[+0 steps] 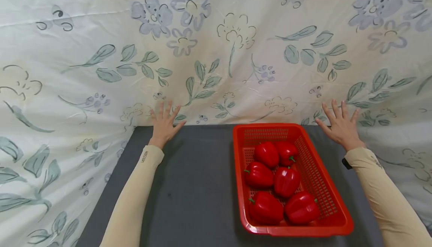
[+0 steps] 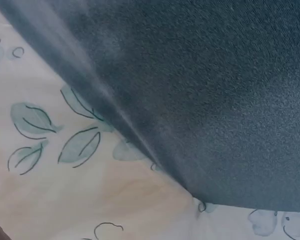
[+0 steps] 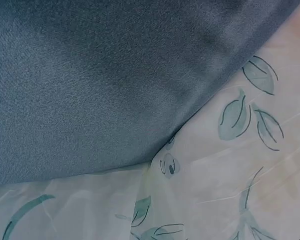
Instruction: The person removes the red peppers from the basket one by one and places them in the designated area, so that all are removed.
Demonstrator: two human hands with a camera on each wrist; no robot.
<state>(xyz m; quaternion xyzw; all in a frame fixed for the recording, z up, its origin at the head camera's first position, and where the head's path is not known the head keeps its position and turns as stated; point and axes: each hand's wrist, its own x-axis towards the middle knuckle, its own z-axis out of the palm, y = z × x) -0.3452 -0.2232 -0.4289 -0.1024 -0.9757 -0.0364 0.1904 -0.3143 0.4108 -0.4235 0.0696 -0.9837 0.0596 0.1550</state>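
Note:
In the head view my left hand (image 1: 164, 124) is held out with fingers spread, over the far left part of the dark table (image 1: 195, 190). My right hand (image 1: 342, 127) is spread the same way near the far right corner, beside a red plastic basket (image 1: 238, 187). Neither hand holds anything. Several glossy red bell peppers with green stems lie in the basket, among them a front left pepper (image 1: 266, 207) and a front right pepper (image 1: 302, 207). Both wrist views show mainly the dark tabletop (image 2: 214, 100) and its far corners.
A floral cloth (image 1: 233, 63) hangs behind the table and along both sides. The basket has slotted walls and stands on the right half of the table. Beige sleeves (image 1: 131, 198) cover both forearms, and a black band (image 1: 346, 163) shows at the right wrist.

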